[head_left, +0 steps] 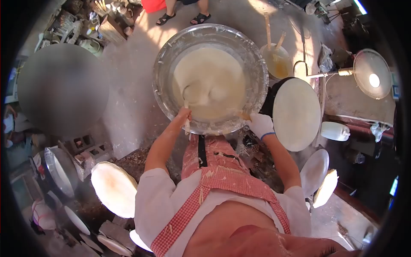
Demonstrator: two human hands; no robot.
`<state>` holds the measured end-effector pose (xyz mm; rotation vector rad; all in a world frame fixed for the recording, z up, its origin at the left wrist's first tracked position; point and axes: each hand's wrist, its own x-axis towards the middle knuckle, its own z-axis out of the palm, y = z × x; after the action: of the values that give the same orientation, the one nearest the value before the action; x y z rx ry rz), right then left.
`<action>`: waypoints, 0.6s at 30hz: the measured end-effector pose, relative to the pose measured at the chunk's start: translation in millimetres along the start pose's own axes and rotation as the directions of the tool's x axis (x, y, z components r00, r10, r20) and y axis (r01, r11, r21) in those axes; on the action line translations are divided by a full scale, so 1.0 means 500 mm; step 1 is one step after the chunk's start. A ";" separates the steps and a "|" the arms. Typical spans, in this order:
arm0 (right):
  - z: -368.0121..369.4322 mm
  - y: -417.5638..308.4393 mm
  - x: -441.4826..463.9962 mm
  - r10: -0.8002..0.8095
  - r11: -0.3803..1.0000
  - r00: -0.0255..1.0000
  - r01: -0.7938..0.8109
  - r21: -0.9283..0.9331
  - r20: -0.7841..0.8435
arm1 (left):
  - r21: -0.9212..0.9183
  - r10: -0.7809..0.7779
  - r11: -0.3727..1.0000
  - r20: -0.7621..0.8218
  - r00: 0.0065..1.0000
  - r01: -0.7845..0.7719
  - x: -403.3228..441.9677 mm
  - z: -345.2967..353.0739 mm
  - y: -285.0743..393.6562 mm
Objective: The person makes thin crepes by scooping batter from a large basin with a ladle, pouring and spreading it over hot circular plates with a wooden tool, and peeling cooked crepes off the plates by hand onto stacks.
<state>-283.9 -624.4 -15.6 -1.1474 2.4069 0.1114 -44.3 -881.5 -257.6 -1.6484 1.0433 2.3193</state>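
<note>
A large metal basin [160,81] stands in front of me, partly filled with pale, creamy batter [209,64]. My left hand [184,115] is bare and closed round the pale handle of a ladle [186,104]. The ladle's curved head dips into the batter, so part of it is hidden. At the basin's near right rim is my right hand [260,125], in a white glove with a blue cuff. Its fingers are closed on a small brown wooden-looking piece [245,116], mostly covered by the glove.
A round pale disc [296,114] stands right of my right hand. Behind it sits a smaller bowl [276,60] with two wooden handles. A fan-shaped lamp [371,75] glows at the right. Another round pale disc [114,189] lies left of me. A person's sandalled feet [200,18] show beyond the basin.
</note>
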 end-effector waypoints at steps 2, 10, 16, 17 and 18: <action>-0.074 -0.040 -0.015 -0.038 0.998 0.998 0.036 0.053 0.047 | 0.046 -0.010 0.999 -0.103 0.995 0.015 0.064 -0.017 -0.041; 0.017 -0.037 -0.006 0.123 0.977 0.992 -0.118 0.177 -0.017 | 0.129 0.101 0.987 -0.024 0.995 -0.097 -0.063 0.041 0.040; 0.112 -0.017 -0.115 0.191 0.962 0.973 -0.160 0.221 -0.127 | -0.423 -0.222 0.817 0.397 0.890 0.392 -0.150 0.130 0.125; 0.082 -0.021 -0.150 0.214 0.949 0.963 -0.164 0.270 -0.167 | -0.494 -0.195 0.746 0.478 0.856 0.446 -0.202 0.150 0.152; 0.054 -0.021 -0.180 0.232 0.935 0.949 -0.158 0.318 -0.211 | -0.480 -0.143 0.774 0.503 0.853 0.413 -0.256 0.165 0.186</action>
<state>-217.1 -560.0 1.6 -0.8198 2.6362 -0.3401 -100.7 -866.6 -88.9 -1.1759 -0.0287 2.7369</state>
